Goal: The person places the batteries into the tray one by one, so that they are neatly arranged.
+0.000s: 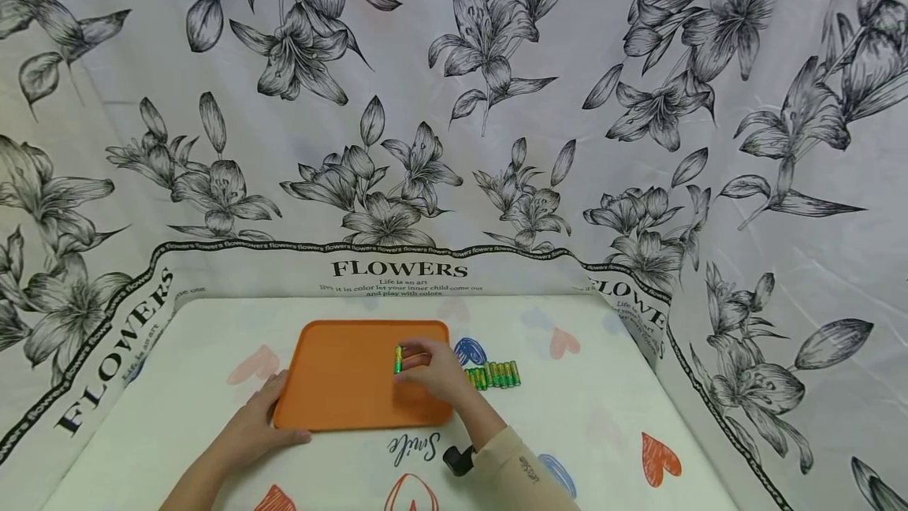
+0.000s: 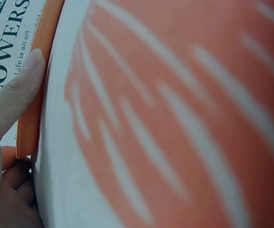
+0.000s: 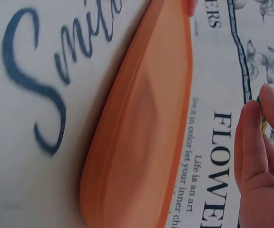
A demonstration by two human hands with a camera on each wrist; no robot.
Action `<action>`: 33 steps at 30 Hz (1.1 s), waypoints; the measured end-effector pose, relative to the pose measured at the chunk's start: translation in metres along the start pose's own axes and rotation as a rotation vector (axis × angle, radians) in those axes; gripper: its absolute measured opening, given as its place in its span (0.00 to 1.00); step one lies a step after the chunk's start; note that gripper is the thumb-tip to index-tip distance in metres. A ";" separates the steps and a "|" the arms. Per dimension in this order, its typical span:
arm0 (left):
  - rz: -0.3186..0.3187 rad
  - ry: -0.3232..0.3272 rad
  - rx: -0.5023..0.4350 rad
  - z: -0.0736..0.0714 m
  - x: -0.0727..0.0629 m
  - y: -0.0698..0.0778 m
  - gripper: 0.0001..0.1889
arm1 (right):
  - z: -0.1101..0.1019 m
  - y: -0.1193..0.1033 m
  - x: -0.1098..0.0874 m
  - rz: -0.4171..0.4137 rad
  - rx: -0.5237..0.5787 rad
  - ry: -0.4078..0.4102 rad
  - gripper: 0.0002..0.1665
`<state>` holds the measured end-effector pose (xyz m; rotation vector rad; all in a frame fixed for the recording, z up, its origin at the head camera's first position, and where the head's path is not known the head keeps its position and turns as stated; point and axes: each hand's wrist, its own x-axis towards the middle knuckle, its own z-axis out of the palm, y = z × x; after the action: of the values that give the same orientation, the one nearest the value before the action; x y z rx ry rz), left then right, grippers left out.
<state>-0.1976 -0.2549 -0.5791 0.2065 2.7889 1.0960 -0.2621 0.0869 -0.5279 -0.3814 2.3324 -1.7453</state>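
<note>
An orange tray (image 1: pixel 340 377) with a raised rim lies on the white cloth. My left hand (image 1: pixel 258 420) holds its near left corner, the thumb along the front wall and the fingers round the left side. In the left wrist view, the thumb (image 2: pixel 25 78) presses the tray wall and the lower fingers are curled. Over the tray's right half, my right hand (image 1: pixel 434 373) pinches a green battery (image 1: pixel 398 359) upright between thumb and fingertips. The right wrist view shows little of that battery (image 3: pixel 264 124) between the fingers. A row of several green batteries (image 1: pixel 500 374) lies right of the tray.
The table cloth (image 1: pixel 589 432) has printed hearts and the word Smile. A flower-print curtain (image 1: pixel 397 180) hangs behind and at both sides. At the right wrist sits a small black device (image 1: pixel 459 460), by the beige sleeve (image 1: pixel 514 471).
</note>
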 end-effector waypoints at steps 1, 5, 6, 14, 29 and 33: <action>0.000 0.001 0.000 0.000 0.000 0.000 0.66 | 0.003 -0.001 0.001 -0.002 0.008 -0.005 0.33; 0.008 0.003 -0.005 0.000 0.001 0.000 0.65 | 0.016 0.001 0.008 -0.011 0.041 -0.019 0.33; 0.007 0.000 -0.006 0.000 0.001 0.001 0.65 | 0.019 0.001 0.009 -0.015 0.044 -0.023 0.33; -0.009 -0.019 -0.016 0.002 0.005 0.004 0.66 | 0.040 -0.003 0.014 0.043 -0.003 -0.010 0.28; -0.049 -0.059 0.002 -0.002 0.003 0.000 0.66 | 0.086 -0.022 0.033 0.080 0.017 0.018 0.24; -0.029 -0.041 0.011 -0.001 0.002 -0.002 0.65 | 0.095 -0.022 0.036 0.096 -0.001 0.037 0.23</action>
<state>-0.2004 -0.2565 -0.5799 0.1866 2.7532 1.0579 -0.2644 -0.0170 -0.5340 -0.2358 2.3354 -1.7210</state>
